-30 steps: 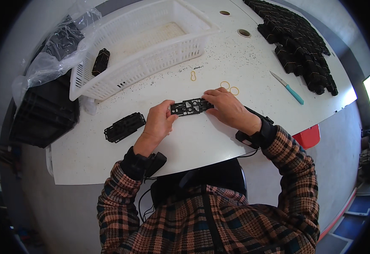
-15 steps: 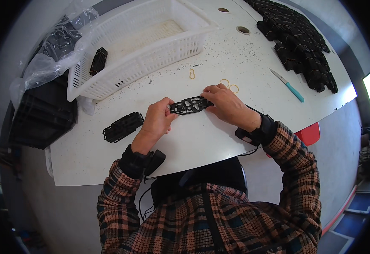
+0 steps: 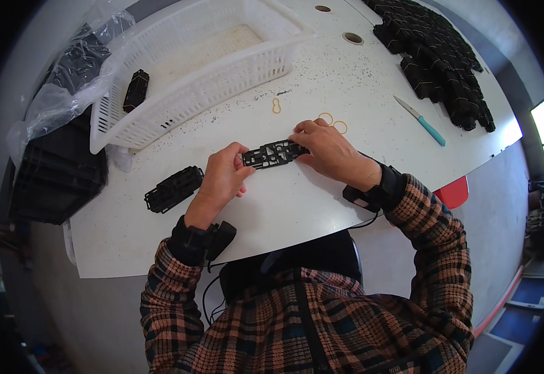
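Observation:
A flat black plastic part (image 3: 275, 154) with cut-out openings is held between my two hands, just above or on the white table. Its left end is pinched between the thumb and fingers of my left hand (image 3: 223, 176). My right hand (image 3: 332, 149) grips the other end, and its fingers hide that end. To the left of my left hand lies a stack of similar black parts (image 3: 174, 189). Beyond my right hand are a few yellow rubber bands (image 3: 340, 127), and another twisted rubber band (image 3: 276, 106) lies farther left.
A white plastic basket (image 3: 203, 84) stands at the far left, with a black bundle (image 3: 136, 91) inside. Beside it is a black crate (image 3: 57, 171) with clear plastic film. A teal-handled knife (image 3: 431, 130) lies right of centre, near many banded black bundles (image 3: 437, 68). Dark crumbs dot the table (image 3: 272, 212).
The whole view has shifted slightly, so the table things appear a little to the left. Both hands keep their hold on the black plastic part.

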